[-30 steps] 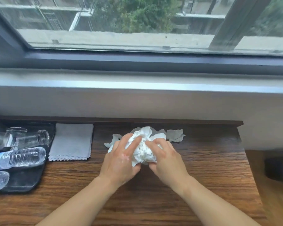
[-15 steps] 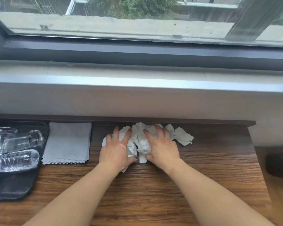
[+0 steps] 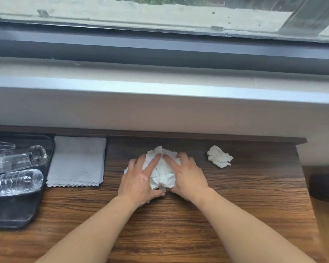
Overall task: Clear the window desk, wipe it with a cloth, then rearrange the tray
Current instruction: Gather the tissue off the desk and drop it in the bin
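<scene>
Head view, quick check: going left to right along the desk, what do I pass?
black tray → grey cloth → left hand → crumpled tissue wad → right hand → small tissue scrap

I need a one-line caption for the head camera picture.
A left hand and a right hand hold a wad of tissue on the desk; one scrap lies apart to their right.

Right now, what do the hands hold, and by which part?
The crumpled paper wad: the left hand grips its left side, the right hand its right side. The small scrap lies apart, untouched.
</scene>
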The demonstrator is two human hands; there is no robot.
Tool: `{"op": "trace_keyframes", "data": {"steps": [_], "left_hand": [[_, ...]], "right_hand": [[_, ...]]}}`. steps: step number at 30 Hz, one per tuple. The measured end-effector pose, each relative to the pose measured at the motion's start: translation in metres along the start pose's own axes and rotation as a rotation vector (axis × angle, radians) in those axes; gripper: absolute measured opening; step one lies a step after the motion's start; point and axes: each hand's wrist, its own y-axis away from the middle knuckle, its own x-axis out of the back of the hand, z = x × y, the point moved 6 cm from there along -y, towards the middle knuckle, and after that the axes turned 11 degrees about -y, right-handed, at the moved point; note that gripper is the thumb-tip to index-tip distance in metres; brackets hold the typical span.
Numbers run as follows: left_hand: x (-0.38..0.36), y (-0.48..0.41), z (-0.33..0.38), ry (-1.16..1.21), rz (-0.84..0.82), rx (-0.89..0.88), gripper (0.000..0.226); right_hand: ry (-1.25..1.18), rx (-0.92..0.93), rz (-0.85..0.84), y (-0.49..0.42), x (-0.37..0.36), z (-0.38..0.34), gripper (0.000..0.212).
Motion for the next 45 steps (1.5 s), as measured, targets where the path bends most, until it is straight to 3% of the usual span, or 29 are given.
{"op": "trace_keyframes", "data": {"steps": [4, 12, 24, 31, 37, 41, 45], "left_hand": [[-0.013, 0.010, 0.003, 0.077, -0.012, -0.014, 0.112], [-0.016, 0.034, 0.027, 0.235, 0.052, -0.105, 0.101], [0.049, -0.030, 0.130, 0.230, 0.080, -0.292, 0.101], [0.019, -0.069, 0.127, 0.212, -0.032, -0.171, 0.114], [0.025, -0.057, 0.116, 0.024, -0.016, -0.117, 0.125], [0.029, -0.045, 0.108, -0.030, -0.049, -0.012, 0.131], [0.021, -0.041, 0.106, 0.058, -0.090, 0.006, 0.138]], "right_hand": [[-0.122, 0.062, 0.040, 0.014, -0.013, -0.001, 0.089], [-0.363, 0.088, 0.032, 0.060, -0.015, 0.014, 0.085], [-0.342, 0.018, 0.237, 0.093, 0.102, 0.083, 0.095], [-0.417, -0.037, 0.128, 0.050, 0.079, 0.118, 0.107], [-0.138, -0.036, 0.188, 0.064, 0.087, 0.128, 0.118], [-0.125, -0.110, 0.074, 0.062, 0.085, 0.138, 0.136], [-0.090, -0.076, 0.008, 0.053, 0.073, 0.137, 0.140]]}}
